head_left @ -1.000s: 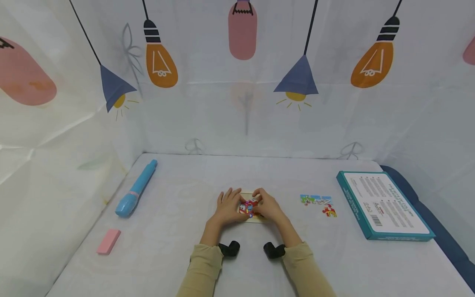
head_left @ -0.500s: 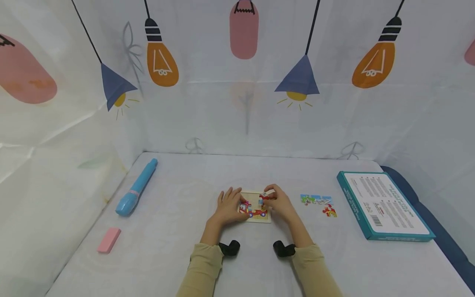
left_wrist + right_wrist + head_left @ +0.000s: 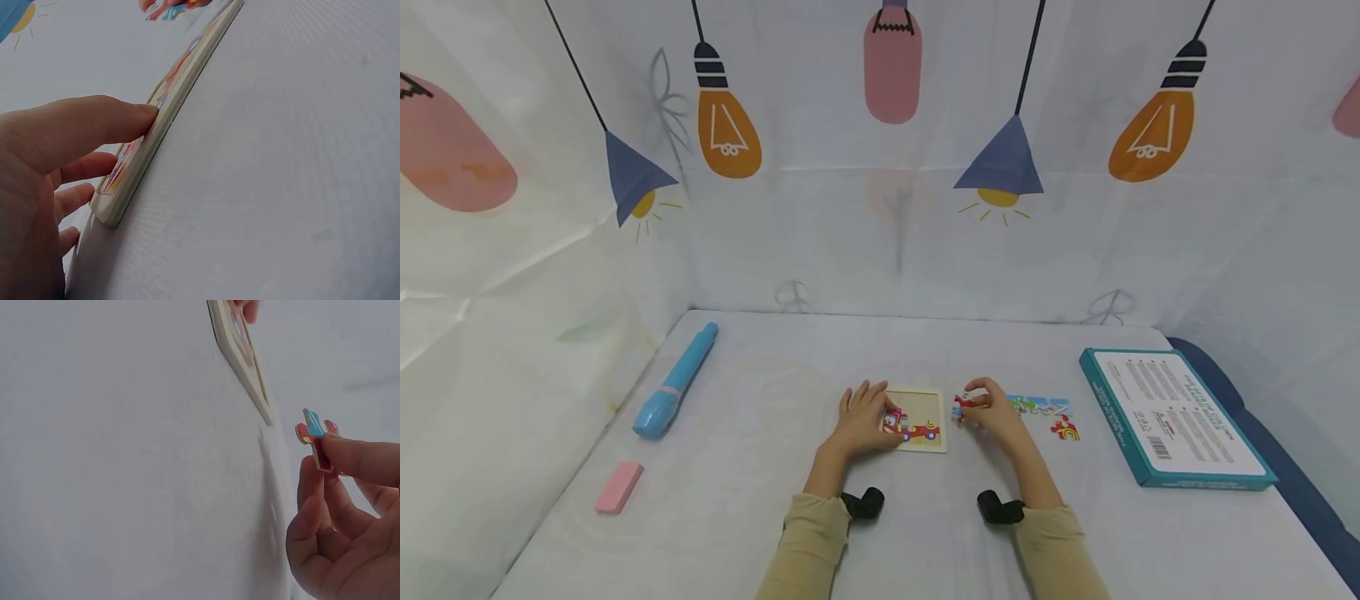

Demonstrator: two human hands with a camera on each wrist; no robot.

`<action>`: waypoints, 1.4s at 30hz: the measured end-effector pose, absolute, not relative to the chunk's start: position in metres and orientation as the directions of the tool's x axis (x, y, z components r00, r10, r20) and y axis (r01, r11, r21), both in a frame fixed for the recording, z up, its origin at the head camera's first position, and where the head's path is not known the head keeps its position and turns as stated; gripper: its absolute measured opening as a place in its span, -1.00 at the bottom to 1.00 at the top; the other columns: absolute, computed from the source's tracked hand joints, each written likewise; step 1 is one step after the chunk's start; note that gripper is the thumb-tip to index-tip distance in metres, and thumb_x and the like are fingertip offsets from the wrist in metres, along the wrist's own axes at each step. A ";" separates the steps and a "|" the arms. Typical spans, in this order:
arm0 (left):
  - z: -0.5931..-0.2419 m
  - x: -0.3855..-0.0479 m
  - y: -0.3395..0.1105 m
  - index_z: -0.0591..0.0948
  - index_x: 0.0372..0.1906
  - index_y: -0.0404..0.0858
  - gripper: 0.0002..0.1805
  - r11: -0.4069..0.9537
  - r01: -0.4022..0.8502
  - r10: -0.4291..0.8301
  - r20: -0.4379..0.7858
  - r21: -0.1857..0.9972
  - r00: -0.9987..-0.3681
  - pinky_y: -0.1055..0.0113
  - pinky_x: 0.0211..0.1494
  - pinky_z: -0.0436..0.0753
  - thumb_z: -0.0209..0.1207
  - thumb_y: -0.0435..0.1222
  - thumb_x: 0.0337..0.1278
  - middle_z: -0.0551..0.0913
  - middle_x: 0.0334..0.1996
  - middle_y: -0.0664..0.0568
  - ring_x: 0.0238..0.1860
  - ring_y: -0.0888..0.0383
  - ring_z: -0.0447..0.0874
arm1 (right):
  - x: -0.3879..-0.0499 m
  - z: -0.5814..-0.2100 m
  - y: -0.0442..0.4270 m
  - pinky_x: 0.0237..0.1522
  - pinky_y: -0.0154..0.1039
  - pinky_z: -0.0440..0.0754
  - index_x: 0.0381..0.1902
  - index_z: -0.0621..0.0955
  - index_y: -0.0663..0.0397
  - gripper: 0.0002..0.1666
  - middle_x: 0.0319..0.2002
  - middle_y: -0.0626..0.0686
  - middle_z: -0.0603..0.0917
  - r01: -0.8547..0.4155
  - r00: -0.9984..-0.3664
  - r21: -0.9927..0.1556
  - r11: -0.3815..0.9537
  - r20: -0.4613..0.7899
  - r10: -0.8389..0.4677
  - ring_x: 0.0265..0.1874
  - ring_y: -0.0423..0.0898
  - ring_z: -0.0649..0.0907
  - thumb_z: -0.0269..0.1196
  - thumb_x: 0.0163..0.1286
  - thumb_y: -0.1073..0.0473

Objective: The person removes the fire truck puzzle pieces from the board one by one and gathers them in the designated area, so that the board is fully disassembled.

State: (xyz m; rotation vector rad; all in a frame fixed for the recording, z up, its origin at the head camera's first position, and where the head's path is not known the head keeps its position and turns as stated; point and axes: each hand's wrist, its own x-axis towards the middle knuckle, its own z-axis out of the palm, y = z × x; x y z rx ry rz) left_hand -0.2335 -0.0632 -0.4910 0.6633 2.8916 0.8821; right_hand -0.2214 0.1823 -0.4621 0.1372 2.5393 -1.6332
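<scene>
A small wooden puzzle board (image 3: 917, 397) lies on the table, with red fire-truck pieces (image 3: 917, 431) in its lower part and bare wood above. My left hand (image 3: 861, 419) holds the board at its left end. In the left wrist view the thumb (image 3: 134, 122) presses the near rim and other fingers touch the left end. My right hand (image 3: 997, 412), right of the board, pinches a puzzle piece (image 3: 317, 431) between thumb and fingers, raised off the table. The piece is red and light blue with rounded knobs.
Joined puzzle pieces (image 3: 1037, 405) and a red-yellow piece (image 3: 1065, 427) lie to the right. Farther right is a teal-edged box (image 3: 1176, 417). At the left are a blue microphone-shaped object (image 3: 676, 379) and a pink block (image 3: 619, 487). A printed cloth wall (image 3: 827, 233) stands behind.
My right hand has moved right, off the board, lifting a puzzle piece out with it. The board's upper area now shows bare wood. My left hand stays on the board.
</scene>
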 end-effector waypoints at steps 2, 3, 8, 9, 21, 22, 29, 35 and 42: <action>-0.491 -0.234 -0.063 0.49 -0.21 -0.12 -0.53 0.745 0.384 0.412 0.078 0.545 -0.908 -0.17 0.35 -0.18 0.32 0.00 -0.28 0.24 0.34 -0.07 0.40 -0.17 -0.04 | -0.220 -0.461 0.188 -0.44 -0.29 0.46 0.01 0.37 0.16 -0.60 -0.20 0.22 0.53 0.162 -0.985 -0.893 0.420 -0.170 0.020 -0.41 -0.06 0.50 0.20 0.22 0.34; -0.491 -0.234 -0.063 0.48 -0.21 -0.12 -0.53 0.744 0.384 0.411 0.078 0.547 -0.908 -0.17 0.35 -0.19 0.32 -0.01 -0.28 0.24 0.34 -0.07 0.40 -0.17 -0.04 | -0.219 -0.461 0.191 -0.42 -0.29 0.46 0.01 0.37 0.16 -0.60 -0.18 0.23 0.53 0.170 -0.984 -0.888 0.428 -0.178 0.022 -0.39 -0.06 0.50 0.19 0.23 0.33; -0.492 -0.234 -0.062 0.49 -0.21 -0.11 -0.53 0.745 0.387 0.412 0.081 0.544 -0.908 -0.18 0.35 -0.17 0.32 0.00 -0.30 0.25 0.33 -0.07 0.39 -0.18 -0.03 | -0.212 -0.459 0.207 -0.40 -0.29 0.46 0.05 0.38 0.16 -0.58 -0.14 0.25 0.53 0.199 -0.979 -0.863 0.464 -0.201 0.046 -0.37 -0.04 0.50 0.19 0.24 0.31; -0.492 -0.234 -0.062 0.49 -0.21 -0.11 -0.53 0.746 0.385 0.411 0.080 0.543 -0.908 -0.18 0.35 -0.17 0.32 0.00 -0.30 0.25 0.33 -0.07 0.39 -0.18 -0.03 | -0.211 -0.459 0.210 -0.40 -0.30 0.46 0.06 0.38 0.16 -0.58 -0.14 0.25 0.53 0.203 -0.978 -0.859 0.469 -0.204 0.050 -0.37 -0.05 0.50 0.19 0.24 0.30; -0.495 -0.234 -0.064 0.49 -0.20 -0.12 -0.51 0.744 0.384 0.406 0.087 0.547 -0.910 -0.19 0.34 -0.17 0.33 0.00 -0.32 0.26 0.33 -0.09 0.39 -0.18 -0.02 | -0.197 -0.458 0.241 -0.43 -0.30 0.45 0.08 0.37 0.27 -0.56 -0.15 0.32 0.54 0.199 -0.980 -0.862 0.466 -0.182 0.082 -0.41 -0.09 0.49 0.17 0.26 0.32; -0.495 -0.234 -0.064 0.49 -0.20 -0.12 -0.51 0.743 0.385 0.407 0.088 0.547 -0.909 -0.19 0.34 -0.17 0.33 0.00 -0.32 0.26 0.33 -0.09 0.39 -0.18 -0.02 | -0.196 -0.458 0.243 -0.44 -0.31 0.45 0.08 0.37 0.29 -0.56 -0.15 0.33 0.54 0.198 -0.980 -0.860 0.471 -0.179 0.086 -0.41 -0.10 0.49 0.17 0.25 0.32; -0.494 -0.234 -0.064 0.49 -0.19 -0.11 -0.51 0.740 0.391 0.413 0.090 0.547 -0.906 -0.18 0.35 -0.17 0.32 0.01 -0.30 0.25 0.34 -0.08 0.39 -0.18 -0.03 | -0.190 -0.457 0.257 -0.46 -0.30 0.43 0.09 0.41 0.32 -0.56 -0.21 0.31 0.55 0.209 -0.978 -0.809 0.550 -0.164 0.130 -0.41 -0.08 0.50 0.16 0.25 0.30; -0.493 -0.232 -0.064 0.49 -0.20 -0.12 -0.53 0.739 0.398 0.417 0.094 0.544 -0.904 -0.18 0.35 -0.18 0.31 0.01 -0.28 0.25 0.34 -0.08 0.39 -0.18 -0.03 | -0.186 -0.460 0.267 -0.42 -0.28 0.46 0.09 0.42 0.34 -0.53 -0.19 0.33 0.53 0.249 -0.968 -0.747 0.616 -0.163 0.193 -0.32 0.05 0.52 0.18 0.23 0.30; -0.493 -0.233 -0.063 0.49 -0.21 -0.11 -0.54 0.745 0.390 0.412 0.085 0.541 -0.907 -0.16 0.36 -0.18 0.31 0.01 -0.26 0.24 0.34 -0.07 0.40 -0.17 -0.04 | -0.182 -0.456 0.270 -0.40 -0.26 0.41 0.07 0.40 0.36 -0.48 -0.28 0.28 0.56 0.291 -0.952 -0.686 0.667 -0.140 0.272 -0.30 0.09 0.51 0.25 0.17 0.29</action>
